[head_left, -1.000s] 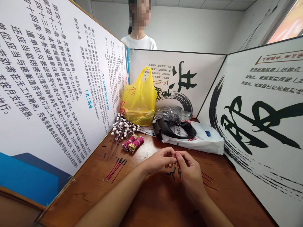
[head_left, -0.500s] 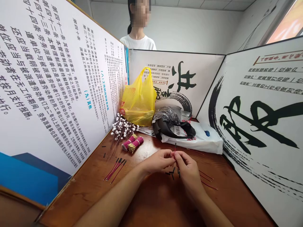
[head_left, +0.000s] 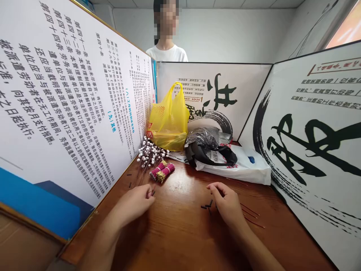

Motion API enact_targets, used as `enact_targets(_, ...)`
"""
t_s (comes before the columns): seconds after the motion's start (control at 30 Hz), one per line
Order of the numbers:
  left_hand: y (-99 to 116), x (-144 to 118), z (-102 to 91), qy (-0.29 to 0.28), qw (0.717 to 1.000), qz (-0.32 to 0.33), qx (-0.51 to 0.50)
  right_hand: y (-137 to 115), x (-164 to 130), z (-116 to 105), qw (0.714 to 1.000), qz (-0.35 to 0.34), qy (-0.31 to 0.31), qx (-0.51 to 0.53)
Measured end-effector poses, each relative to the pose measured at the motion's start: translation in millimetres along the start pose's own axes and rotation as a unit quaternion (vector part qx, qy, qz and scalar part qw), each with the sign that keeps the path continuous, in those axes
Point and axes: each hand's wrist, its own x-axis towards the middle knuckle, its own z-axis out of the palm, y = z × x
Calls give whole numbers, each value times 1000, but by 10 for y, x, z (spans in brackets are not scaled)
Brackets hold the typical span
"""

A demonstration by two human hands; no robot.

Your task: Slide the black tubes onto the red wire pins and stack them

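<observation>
My left hand (head_left: 137,203) is over the left part of the table, its fingers pinched together. A thin red wire with a small black sleeve (head_left: 153,193) shows at the fingertips, mostly hidden by the hand. The group of sleeved wires lies beneath this hand, out of sight. My right hand (head_left: 225,199) rests further right with thumb and forefinger closed, and nothing visible between them. Beside it lie several loose black sleeves (head_left: 208,205). Several bare red wires (head_left: 252,212) spread to its right.
Two bundles of magenta wires (head_left: 162,171) lie beyond my left hand, next to white-tipped stems (head_left: 149,154). Behind stand a yellow plastic bag (head_left: 169,124), a black strap (head_left: 194,154) and a white package (head_left: 248,167). Printed panels (head_left: 239,82) enclose the table (head_left: 175,233). A person (head_left: 167,52) stands beyond.
My hands have come apart. The left hand has moved left from the shared pinch on a sleeved wire to the group of sleeved wires; the right has stayed near the loose sleeves.
</observation>
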Motion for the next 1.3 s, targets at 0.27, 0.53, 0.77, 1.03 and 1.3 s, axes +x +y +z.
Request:
enact_targets(0.27, -327, -198, -29, 2, 995, -76, 63, 9, -5, 7, 1000, 3, -8, -6)
enact_targets(0.53, -443, -160, 26, 13, 997, -67, 34, 29, -5, 14, 1000, -5, -12, -8)
enact_targets(0.77, 1, -331, -32, 69, 997, -46, -7, -19, 55, -156, 993, -28, -62, -96)
enact_targets(1.03, 1154, -99, 664, -20, 965, 261, 12, 213, 148, -814, 947, 71, -197, -242)
enact_targets(1.3, 1304, 267, 945, -56, 952, 295, 59, 290, 111, -802, 921, 95, -208, -315)
